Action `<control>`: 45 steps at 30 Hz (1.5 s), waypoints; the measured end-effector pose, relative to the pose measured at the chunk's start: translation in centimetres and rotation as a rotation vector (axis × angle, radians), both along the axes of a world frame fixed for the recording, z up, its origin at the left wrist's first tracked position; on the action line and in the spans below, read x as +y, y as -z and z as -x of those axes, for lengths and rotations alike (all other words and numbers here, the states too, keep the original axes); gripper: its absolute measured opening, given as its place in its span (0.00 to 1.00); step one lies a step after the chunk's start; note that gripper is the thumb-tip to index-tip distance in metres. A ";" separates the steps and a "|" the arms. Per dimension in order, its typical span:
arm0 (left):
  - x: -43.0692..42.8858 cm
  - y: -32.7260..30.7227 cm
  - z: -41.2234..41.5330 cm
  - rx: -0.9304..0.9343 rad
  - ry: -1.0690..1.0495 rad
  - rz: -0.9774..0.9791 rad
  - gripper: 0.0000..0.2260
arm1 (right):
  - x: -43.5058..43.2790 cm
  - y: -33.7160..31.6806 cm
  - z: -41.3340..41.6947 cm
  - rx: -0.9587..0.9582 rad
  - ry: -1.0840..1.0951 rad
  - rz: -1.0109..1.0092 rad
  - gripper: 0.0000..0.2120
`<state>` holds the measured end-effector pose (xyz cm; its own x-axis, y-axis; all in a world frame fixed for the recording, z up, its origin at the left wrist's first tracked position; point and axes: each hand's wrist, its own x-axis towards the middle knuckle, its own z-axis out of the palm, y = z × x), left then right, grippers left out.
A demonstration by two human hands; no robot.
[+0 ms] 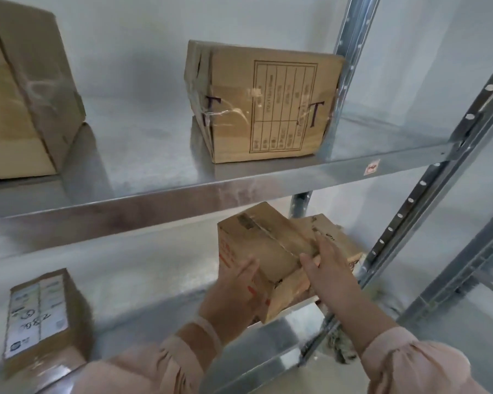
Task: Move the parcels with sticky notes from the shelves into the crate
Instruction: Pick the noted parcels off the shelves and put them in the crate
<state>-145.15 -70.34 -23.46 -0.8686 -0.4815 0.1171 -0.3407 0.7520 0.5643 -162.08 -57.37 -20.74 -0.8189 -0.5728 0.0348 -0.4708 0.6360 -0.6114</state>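
Note:
A taped cardboard parcel (271, 248) with red print sits tilted at the right end of the lower shelf (271, 339). My left hand (234, 291) presses its left front face and my right hand (329, 263) clasps its right top edge. Behind it lies another flat carton (339, 234). No sticky note shows on either. The crate is out of view.
On the upper shelf (154, 191) stand a carton marked with "T" letters (268, 103) and a large box (23, 89) at the left. A small parcel with a white label (40, 317) rests at the lower left. Metal uprights (427, 200) frame the right side.

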 end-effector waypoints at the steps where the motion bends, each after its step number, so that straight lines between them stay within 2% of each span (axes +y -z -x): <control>1: -0.2 0.5 -0.5 -0.013 -0.008 0.069 0.24 | -0.3 0.2 0.6 -0.046 -0.003 0.001 0.31; 3: -0.3 0.9 -1.7 0.041 -0.037 0.148 0.22 | -0.8 0.6 1.1 -0.137 -0.017 0.036 0.27; 6: -0.4 1.0 -3.3 0.129 -0.143 0.119 0.19 | -1.7 0.6 0.2 -0.198 -0.035 0.296 0.13; 9: -1.5 1.0 -4.7 0.117 -0.327 -0.025 0.18 | -2.9 -0.1 -1.9 -0.213 -0.234 0.438 0.17; 11: -2.1 0.3 -5.2 0.141 -0.403 -0.214 0.20 | -4.1 -0.2 -3.4 -0.177 -0.435 0.392 0.14; 14: -2.2 -1.1 -5.3 0.342 -0.494 -0.714 0.25 | -5.4 -0.1 -4.5 -0.112 -0.610 0.249 0.10; 16: -2.4 -1.1 -5.6 0.381 -0.521 -0.898 0.24 | -5.7 0.1 -4.9 -0.105 -0.599 0.271 0.11; 19: -2.9 -0.5 -6.5 0.418 -0.542 -1.005 0.09 | -5.9 1.2 -4.0 -0.080 -0.407 0.229 0.17; 20: -3.0 -0.3 -6.8 0.434 -0.540 -1.019 0.09 | -6.0 1.4 -3.7 -0.186 -0.366 0.158 0.18; 22: -3.2 -0.2 -7.2 0.448 -0.560 -1.025 0.11 | -6.1 1.6 -3.7 -0.506 -0.425 0.135 0.12; 24: -3.3 0.1 -7.3 0.461 -0.555 -1.036 0.12 | -6.0 1.1 -4.3 -0.559 -0.526 0.242 0.23; 28: -3.8 0.5 -7.3 0.447 -0.593 -1.026 0.14 | -6.5 0.4 -4.8 -0.459 -0.570 0.462 0.25; 30: -4.1 0.5 -7.4 0.396 -0.676 -0.912 0.11 | -6.9 -0.1 -4.8 -0.302 -0.639 0.419 0.23; 32: -4.3 0.3 -7.3 0.337 -0.777 -0.659 0.07 | -7.2 -0.3 -5.4 -0.200 -0.728 0.329 0.22; 33: -4.3 -0.1 -7.3 0.359 -0.808 -0.555 0.11 | -7.3 -0.3 -5.9 -0.170 -0.762 0.279 0.22; 36: -3.6 -2.0 -7.3 0.524 -0.676 -0.558 0.12 | -7.8 0.4 -7.1 -0.124 -0.835 0.250 0.22; 39: -3.5 -2.2 -7.8 0.452 -0.616 -0.506 0.18 | -8.0 1.3 -6.9 -0.161 -0.795 0.290 0.22; 42: -4.1 -1.5 -8.5 0.383 -0.705 -0.538 0.26 | -7.4 2.4 -4.3 -0.088 -0.721 0.196 0.22; 45: -4.3 -1.5 -8.4 0.319 -0.747 -0.538 0.28 | -6.4 3.6 0.0 -0.077 -0.508 0.101 0.21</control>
<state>-136.74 -74.64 -21.96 -0.2835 -0.9535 -0.1025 -0.3964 0.0192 0.9179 -162.06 -63.78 -24.29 -0.4414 -0.8953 0.0606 -0.6557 0.2757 -0.7028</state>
